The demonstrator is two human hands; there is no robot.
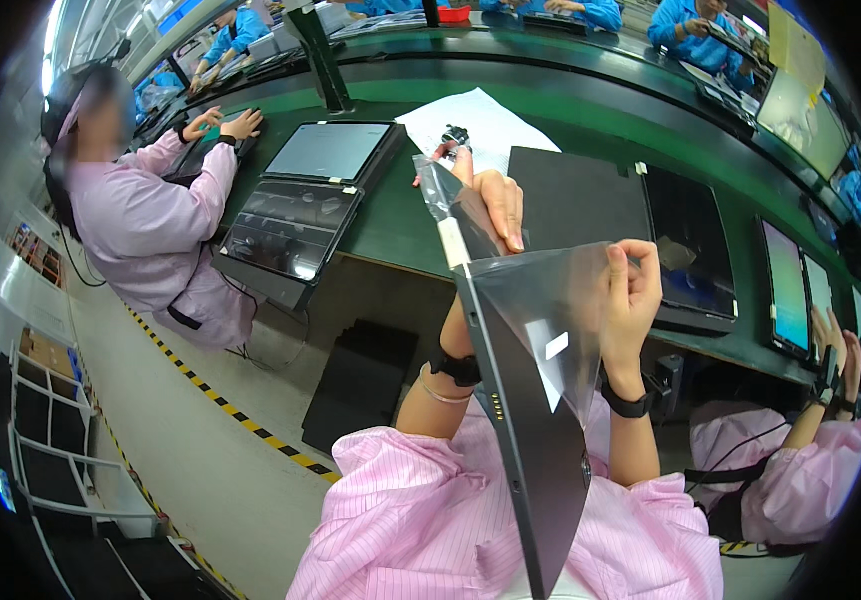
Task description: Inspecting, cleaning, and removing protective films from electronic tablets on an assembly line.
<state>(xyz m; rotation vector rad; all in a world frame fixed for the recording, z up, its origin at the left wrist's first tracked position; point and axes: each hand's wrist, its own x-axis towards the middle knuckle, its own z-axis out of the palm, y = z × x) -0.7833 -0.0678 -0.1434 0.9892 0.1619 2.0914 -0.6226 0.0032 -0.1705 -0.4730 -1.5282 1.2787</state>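
Observation:
A thin dark tablet (528, 430) is held up on edge in front of my body, tilted, with its narrow side toward me. My left hand (495, 205) is closed around its far end, partly hidden behind clear wrap. With thumb and fingers pinched, my right hand (633, 295) holds a clear plastic film (555, 290) by its upper right corner. The film stretches from there to the tablet's edge and carries a white label (556, 346). A pale tab (453, 243) sits on the tablet's edge near the film.
The green bench (390, 235) holds a white paper sheet (490, 120), a dark flat panel (575, 195), and stacked tablets at left (290, 230) and right (690, 245). Co-workers in pink sit on either side. A dark stack (360, 385) stands on the floor near striped tape (200, 385).

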